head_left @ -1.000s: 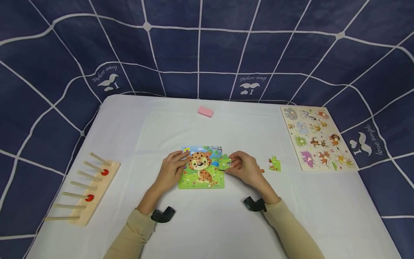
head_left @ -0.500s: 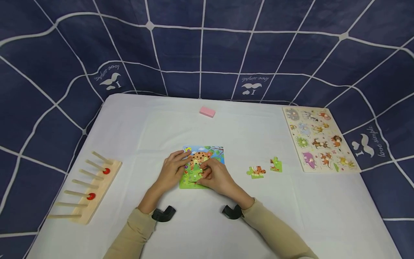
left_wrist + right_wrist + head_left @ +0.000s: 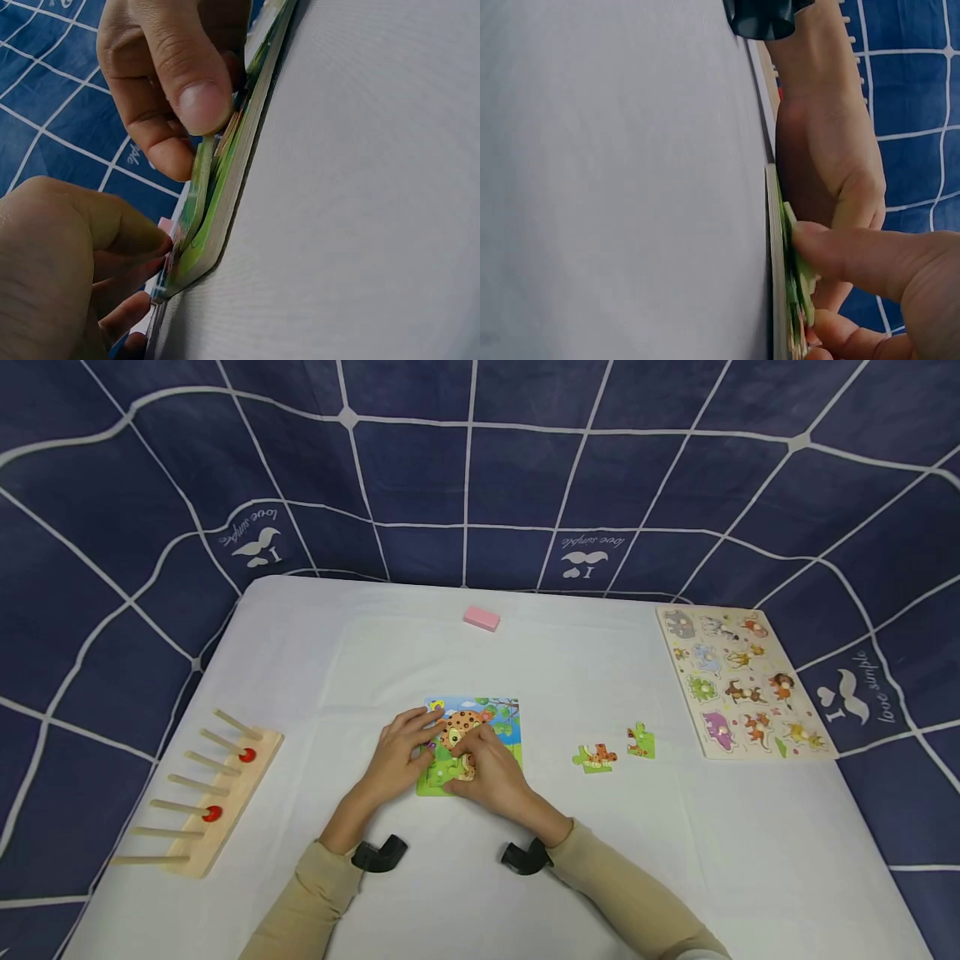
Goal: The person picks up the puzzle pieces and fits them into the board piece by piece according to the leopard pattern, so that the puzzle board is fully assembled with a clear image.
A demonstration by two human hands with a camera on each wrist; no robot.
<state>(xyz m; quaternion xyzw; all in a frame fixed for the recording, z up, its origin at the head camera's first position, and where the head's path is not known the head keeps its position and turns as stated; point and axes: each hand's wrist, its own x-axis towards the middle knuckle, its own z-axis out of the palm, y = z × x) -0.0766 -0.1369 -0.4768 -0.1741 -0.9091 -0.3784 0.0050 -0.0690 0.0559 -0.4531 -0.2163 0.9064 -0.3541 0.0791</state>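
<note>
A square jigsaw board [image 3: 512, 714] with a spotted cartoon leopard lies mid-table. My right hand [image 3: 491, 772] is over its lower part, pinching a green puzzle piece [image 3: 444, 768] between thumb and fingers. In the right wrist view, the puzzle piece [image 3: 804, 277] is slightly tilted, lying against the board's face. My left hand [image 3: 397, 752] rests at the board's left edge with fingers fairly straight; in the left wrist view, its fingertips touch that edge. The right hand covers part of the leopard. Two loose puzzle pieces, one orange and green [image 3: 595, 758], the other mostly green [image 3: 641, 741], lie right of the board.
A wooden rack with pegs [image 3: 225, 810] and two red beads stands at the left. A pink block [image 3: 482, 618] lies toward the back. At the far right is an animal peg-puzzle board [image 3: 742, 685]. Blue checked cloth [image 3: 525, 477] hangs behind the white table.
My right hand has carried the green piece leftward from the board's right edge to its lower left area. The orange-green loose piece has come into full view. The left hand stays at the edge.
</note>
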